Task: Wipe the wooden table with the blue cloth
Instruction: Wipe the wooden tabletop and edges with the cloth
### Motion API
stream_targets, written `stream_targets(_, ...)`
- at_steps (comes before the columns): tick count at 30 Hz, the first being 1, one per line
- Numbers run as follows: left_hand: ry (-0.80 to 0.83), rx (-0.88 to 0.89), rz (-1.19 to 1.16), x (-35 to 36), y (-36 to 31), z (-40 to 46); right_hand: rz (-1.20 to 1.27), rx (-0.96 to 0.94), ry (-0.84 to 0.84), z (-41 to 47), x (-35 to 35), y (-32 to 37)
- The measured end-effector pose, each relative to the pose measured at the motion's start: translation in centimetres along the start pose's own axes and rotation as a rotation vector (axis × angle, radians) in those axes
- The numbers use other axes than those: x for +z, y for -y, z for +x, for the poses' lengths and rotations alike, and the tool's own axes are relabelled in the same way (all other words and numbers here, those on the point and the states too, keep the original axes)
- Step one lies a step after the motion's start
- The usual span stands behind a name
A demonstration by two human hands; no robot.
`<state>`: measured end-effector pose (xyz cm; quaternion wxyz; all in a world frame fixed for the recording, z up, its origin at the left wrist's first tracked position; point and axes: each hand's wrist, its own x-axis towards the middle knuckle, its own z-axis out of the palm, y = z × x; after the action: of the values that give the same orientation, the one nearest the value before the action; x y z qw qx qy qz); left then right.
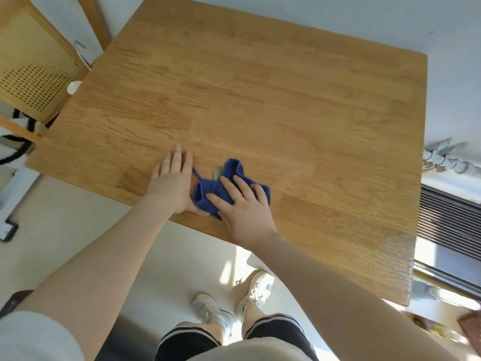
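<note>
A crumpled blue cloth (229, 178) lies on the wooden table (260, 100) close to its near edge. My right hand (244, 212) rests flat on top of the cloth with fingers spread, a ring on one finger. My left hand (173, 183) lies flat on the bare wood just left of the cloth, its thumb touching the cloth's near-left corner. A thin blue loop and a small tag stick out from the cloth's far side.
A wooden chair with a cane back (33, 74) stands at the table's left corner. A radiator grille (447, 225) runs along the right side. The table's near edge is right under my wrists, with my shoes (234, 300) on the floor below.
</note>
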<state>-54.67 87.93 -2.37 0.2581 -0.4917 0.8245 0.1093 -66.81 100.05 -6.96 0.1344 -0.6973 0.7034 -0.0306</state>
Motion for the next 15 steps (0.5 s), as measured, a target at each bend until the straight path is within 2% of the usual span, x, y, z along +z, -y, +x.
stream_targets(5,-0.137,0.002,-0.047,0.8,0.4,-1.5,0.010,-0.027,0.060,1.8,-1.2,-1.5)
stream_targets(7,-0.135,0.062,-0.099,1.4,1.2,-1.6,0.034,0.088,0.003,4.9,-1.9,-2.0)
stream_targets(11,-0.117,0.166,-0.406,0.7,4.1,-0.9,0.058,0.323,-0.070,8.4,-1.8,-0.6)
stream_targets(15,-0.113,0.308,-0.443,-0.8,8.1,0.3,-0.007,0.233,-0.099,6.1,0.3,3.8)
